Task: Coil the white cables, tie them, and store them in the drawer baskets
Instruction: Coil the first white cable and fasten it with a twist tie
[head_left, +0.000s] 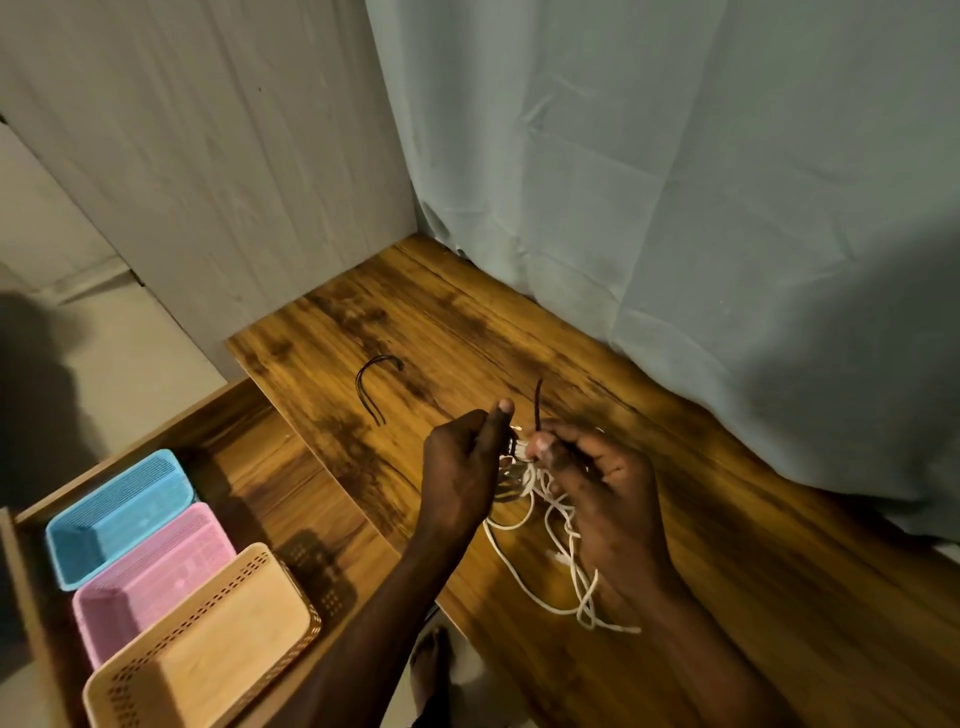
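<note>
From the head camera, both hands work close together above the dark-grained wooden table (649, 441), and the danger lies in how little of the thin white cable (558, 525) is actually under control. The left hand (457, 473) has its fingers (501, 415) curled, pinching the gathered top of the cable bundle together with what looks like one end of a dark twist tie (537, 402); the right hand (602, 483) is likewise closed, its fingers pinching the bundle and the tie just beside the left thumb. The tie's free end stands upright just above the fingers. Below the fingers the cable is not a neat coil: loose loops hang down and trail onto the table toward the person, crossing one another. If the tie is twisted now, it will probably catch only a few strands, and the hanging loops could slip free or knot up. A loosened pinch on either side would likely let the whole bundle fall open. Spare black ties (375, 387) lie on the table well beyond and left of the fingers, so a dropped tie could be replaced. Far down-left of the fingers, the open wooden drawer (270, 467) holds a blue plastic basket (117, 519), a pink plastic basket (150, 577) and a beige perforated basket (208, 649); trailing loops could snag on a rim when the bundle is carried across.
</note>
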